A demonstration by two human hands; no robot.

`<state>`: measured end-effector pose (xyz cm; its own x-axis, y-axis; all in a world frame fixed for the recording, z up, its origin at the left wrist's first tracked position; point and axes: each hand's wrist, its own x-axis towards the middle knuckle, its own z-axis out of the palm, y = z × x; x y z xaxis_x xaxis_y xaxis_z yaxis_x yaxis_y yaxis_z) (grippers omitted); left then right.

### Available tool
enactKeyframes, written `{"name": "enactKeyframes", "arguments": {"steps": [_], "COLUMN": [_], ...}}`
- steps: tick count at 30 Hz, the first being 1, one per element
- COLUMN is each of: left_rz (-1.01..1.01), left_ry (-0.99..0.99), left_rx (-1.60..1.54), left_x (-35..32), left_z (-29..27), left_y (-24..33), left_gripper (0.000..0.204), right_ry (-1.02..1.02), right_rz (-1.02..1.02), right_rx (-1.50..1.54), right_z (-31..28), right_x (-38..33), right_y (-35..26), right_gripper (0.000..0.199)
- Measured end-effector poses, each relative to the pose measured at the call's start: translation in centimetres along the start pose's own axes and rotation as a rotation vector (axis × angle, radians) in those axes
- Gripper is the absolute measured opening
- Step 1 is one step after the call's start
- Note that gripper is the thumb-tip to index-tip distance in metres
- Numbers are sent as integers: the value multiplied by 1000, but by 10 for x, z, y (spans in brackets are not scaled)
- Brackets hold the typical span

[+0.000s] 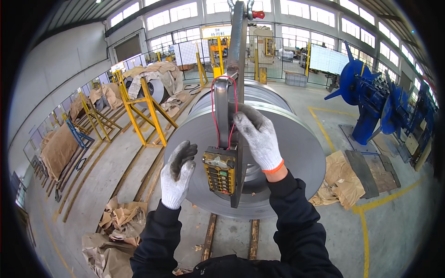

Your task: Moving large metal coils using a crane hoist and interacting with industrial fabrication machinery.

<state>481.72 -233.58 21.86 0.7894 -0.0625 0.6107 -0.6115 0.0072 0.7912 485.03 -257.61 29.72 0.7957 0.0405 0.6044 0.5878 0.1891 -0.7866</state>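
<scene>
A tall steel lifting hook (238,41) hangs in front of me, with a bent metal handle (222,111) on its near side. My right hand (259,136), in a white glove with dark-stained fingers, is closed at that handle; its fingertips are partly hidden. From a red cord (213,109) looped over the handle hangs a worn yellow-and-black remote control (219,171) with rows of buttons. To its left my gloved left hand (178,173) is raised, fingers loosely curved and apart, touching nothing. Behind the hook stands a large grey steel coil (296,153), its lower bore partly covered.
Rails (209,236) run under the coil. Crumpled brown paper (123,222) lies at left, more paper (340,180) at right. Yellow frames (148,111) and wrapped coils (160,83) stand at far left. Blue machinery (366,102) is at right. Mesh fencing (296,51) crosses the back.
</scene>
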Motion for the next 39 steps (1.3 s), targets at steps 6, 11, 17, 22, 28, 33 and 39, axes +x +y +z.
{"name": "enactKeyframes", "arguments": {"steps": [6, 11, 17, 22, 28, 33, 39], "left_rz": [-148, -567, -1166, -1866, -1831, -1843, -1584], "left_ry": [98, 95, 77, 260, 962, 1197, 1535], "left_rx": [112, 461, 787, 765, 614, 525, 622], "left_x": [-59, -189, -537, -839, -931, -1052, -1116], "left_z": [-45, -82, -126, -82, -36, -14, -36], "left_y": [-29, -70, -121, -46, 72, 140, 245], "left_gripper": [56, 57, 55, 66, 52, 48, 40], "right_ry": [75, 273, -53, -821, -1262, -1200, -1697], "right_rz": [-143, 49, 534, 1196, 1223, 1339, 923], "right_rx": [-224, -163, -964, -660, -566, -530, -673], "right_z": [-19, -112, -177, -76, 45, 201, 403], "right_x": [-9, -94, -374, -550, -597, -616, -713], "right_y": [21, 112, 279, 317, 323, 306, 229], "right_gripper": [37, 38, 45, 37, 31, 34, 23]}}
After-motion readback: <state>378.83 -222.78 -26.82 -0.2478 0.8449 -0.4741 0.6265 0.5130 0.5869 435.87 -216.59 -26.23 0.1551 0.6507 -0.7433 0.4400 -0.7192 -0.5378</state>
